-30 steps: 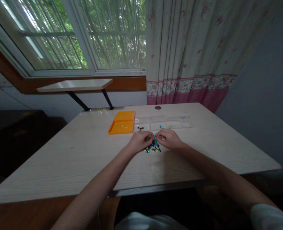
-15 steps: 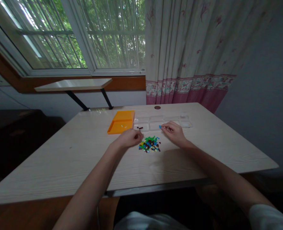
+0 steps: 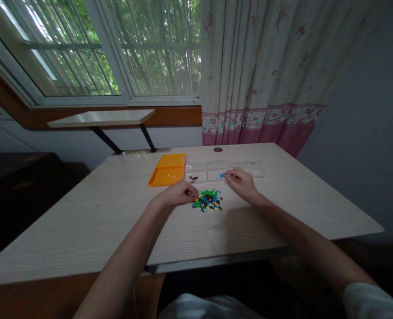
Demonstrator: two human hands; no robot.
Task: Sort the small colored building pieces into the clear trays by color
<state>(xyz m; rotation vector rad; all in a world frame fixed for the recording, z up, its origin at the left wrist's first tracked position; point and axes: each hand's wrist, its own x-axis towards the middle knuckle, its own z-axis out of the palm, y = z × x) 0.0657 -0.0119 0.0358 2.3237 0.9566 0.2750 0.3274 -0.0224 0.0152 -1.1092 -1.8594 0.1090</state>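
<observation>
A pile of small building bricks in green, blue, dark brown, yellow and cream lies on the table. At its left edge is my left hand, fingers curled and closed at the bricks; what they pinch, if anything, is hidden. My right hand is over the front of the clear compartment tray, its thumb and fingers pinched together. A small blue brick shows at those fingertips, above a middle compartment. A few dark brown bricks lie in the tray's left compartment.
Left of the tray stands an open orange case with a few small white pieces in it. A raised shelf on black legs stands at the table's back left. A round dark cap sits near the back edge.
My left hand's fingers have lowered slightly towards the pile's left edge. My right hand stays almost in place by the tray, with a little more of the blue brick showing.
</observation>
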